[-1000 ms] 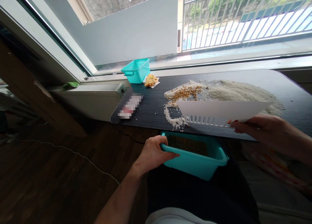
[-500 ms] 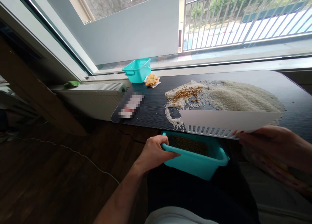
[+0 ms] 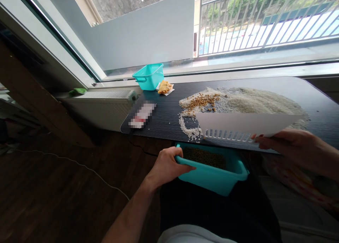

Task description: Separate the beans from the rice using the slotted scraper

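My left hand is closed on the left rim of a turquoise plastic bin, held just below the table's front edge. Small greenish-brown grains or peas cover the bin's floor. In my right hand is a white slotted plastic sheet, its row of slots along the lower edge, over the front of the table. Behind the sheet spreads a heap of white rice, partly hidden by it. Yellow-brown peas lie on the rice at the heap's left end.
On the dark table, a second turquoise bin stands at the back left beside a crumpled yellow cloth-like item. A blurred-out phone-shaped object lies at the left end. A radiator and window are beyond.
My right hand has raised the slotted sheet slightly and moved it away from me, toward the rice. The left hand and the bin it holds stay in place.
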Action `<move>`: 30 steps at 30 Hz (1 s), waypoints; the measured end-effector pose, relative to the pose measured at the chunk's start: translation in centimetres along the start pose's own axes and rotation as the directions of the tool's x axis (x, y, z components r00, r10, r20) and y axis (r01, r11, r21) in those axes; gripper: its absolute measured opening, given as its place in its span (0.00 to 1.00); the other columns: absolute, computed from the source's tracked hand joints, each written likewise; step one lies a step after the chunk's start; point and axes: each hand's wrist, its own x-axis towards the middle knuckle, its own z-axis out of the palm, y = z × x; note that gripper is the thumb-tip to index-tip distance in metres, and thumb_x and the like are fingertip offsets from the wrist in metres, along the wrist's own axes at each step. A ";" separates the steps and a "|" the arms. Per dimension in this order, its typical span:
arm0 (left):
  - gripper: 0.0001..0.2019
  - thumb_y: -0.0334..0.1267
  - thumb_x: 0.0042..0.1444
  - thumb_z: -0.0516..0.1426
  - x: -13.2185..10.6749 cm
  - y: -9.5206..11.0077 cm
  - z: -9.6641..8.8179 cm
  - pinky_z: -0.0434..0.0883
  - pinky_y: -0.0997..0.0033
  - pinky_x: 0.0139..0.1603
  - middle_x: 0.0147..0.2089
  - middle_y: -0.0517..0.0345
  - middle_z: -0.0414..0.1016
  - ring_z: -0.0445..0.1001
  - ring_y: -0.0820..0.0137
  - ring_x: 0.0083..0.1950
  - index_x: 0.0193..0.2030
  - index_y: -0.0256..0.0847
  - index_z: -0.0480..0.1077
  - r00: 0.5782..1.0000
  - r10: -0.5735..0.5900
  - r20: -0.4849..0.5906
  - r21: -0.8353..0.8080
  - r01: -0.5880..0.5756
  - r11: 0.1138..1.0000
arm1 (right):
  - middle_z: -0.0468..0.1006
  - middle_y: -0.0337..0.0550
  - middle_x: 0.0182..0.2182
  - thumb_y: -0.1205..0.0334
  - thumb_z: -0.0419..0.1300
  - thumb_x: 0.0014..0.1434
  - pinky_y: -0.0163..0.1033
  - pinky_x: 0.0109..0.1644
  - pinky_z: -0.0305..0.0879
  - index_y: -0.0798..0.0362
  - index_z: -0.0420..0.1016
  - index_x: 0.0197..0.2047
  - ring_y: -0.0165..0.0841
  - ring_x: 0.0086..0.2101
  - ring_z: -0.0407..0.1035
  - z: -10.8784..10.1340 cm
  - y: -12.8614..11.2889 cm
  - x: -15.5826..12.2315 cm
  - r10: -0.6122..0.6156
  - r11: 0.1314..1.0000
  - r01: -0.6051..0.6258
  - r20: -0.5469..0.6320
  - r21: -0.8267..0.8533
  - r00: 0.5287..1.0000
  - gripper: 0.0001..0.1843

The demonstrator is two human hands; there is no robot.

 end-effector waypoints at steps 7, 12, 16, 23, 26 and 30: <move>0.26 0.45 0.42 0.78 0.1 -0.2 0.2 0.55 0.71 0.31 0.25 0.72 0.60 0.60 0.74 0.31 0.22 0.44 0.62 1.000 -0.013 -0.004 -0.012 0.013 1.000 | 0.90 0.50 0.30 0.12 0.68 0.43 0.49 0.37 0.84 0.46 0.91 0.29 0.47 0.32 0.83 1.3 -0.8 -0.5 0.075 0.990 -0.077 0.025 0.117 0.997 0.42; 0.26 0.43 0.42 0.79 -0.1 0.2 0.3 0.56 0.70 0.31 0.26 0.71 0.62 0.61 0.73 0.31 0.22 0.44 0.63 1.000 0.004 -0.008 0.023 -0.004 1.000 | 0.91 0.48 0.30 0.17 0.70 0.47 0.49 0.38 0.85 0.44 0.93 0.31 0.48 0.31 0.84 1.7 -1.3 -2.0 0.027 0.990 -0.036 0.066 0.140 0.997 0.36; 0.27 0.42 0.41 0.79 -0.4 0.0 0.3 0.56 0.70 0.32 0.25 0.70 0.62 0.61 0.74 0.31 0.21 0.44 0.61 1.000 0.017 -0.022 0.029 -0.016 0.999 | 0.91 0.47 0.28 0.23 0.68 0.53 0.48 0.36 0.82 0.43 0.93 0.30 0.49 0.30 0.85 1.4 -0.9 0.2 -0.045 0.999 0.045 -0.070 -0.003 0.997 0.31; 0.26 0.39 0.41 0.77 -1.1 -1.1 0.4 0.55 0.69 0.32 0.27 0.69 0.62 0.63 0.73 0.32 0.21 0.44 0.61 0.999 -0.025 -0.042 -0.055 0.023 0.998 | 0.92 0.48 0.32 0.35 0.64 0.58 0.43 0.36 0.77 0.47 0.93 0.33 0.46 0.34 0.85 3.3 -1.5 6.4 -0.126 0.990 0.120 -0.079 -0.078 0.989 0.26; 0.24 0.37 0.40 0.77 -1.1 -0.8 0.4 0.55 0.69 0.31 0.27 0.69 0.62 0.62 0.73 0.31 0.21 0.44 0.63 0.998 -0.024 -0.050 -0.036 0.022 0.999 | 0.91 0.49 0.31 0.35 0.63 0.58 0.43 0.35 0.75 0.50 0.92 0.32 0.45 0.33 0.84 3.8 -1.1 7.2 -0.126 0.988 0.118 -0.075 -0.096 0.989 0.28; 0.23 0.36 0.39 0.77 -1.1 -0.2 0.4 0.55 0.69 0.30 0.28 0.68 0.63 0.62 0.74 0.30 0.21 0.43 0.64 0.999 -0.019 -0.041 -0.021 0.018 1.000 | 0.89 0.47 0.27 0.35 0.62 0.59 0.43 0.35 0.74 0.50 0.91 0.32 0.45 0.32 0.83 4.1 -0.4 7.8 -0.139 0.984 0.129 -0.076 -0.123 0.987 0.28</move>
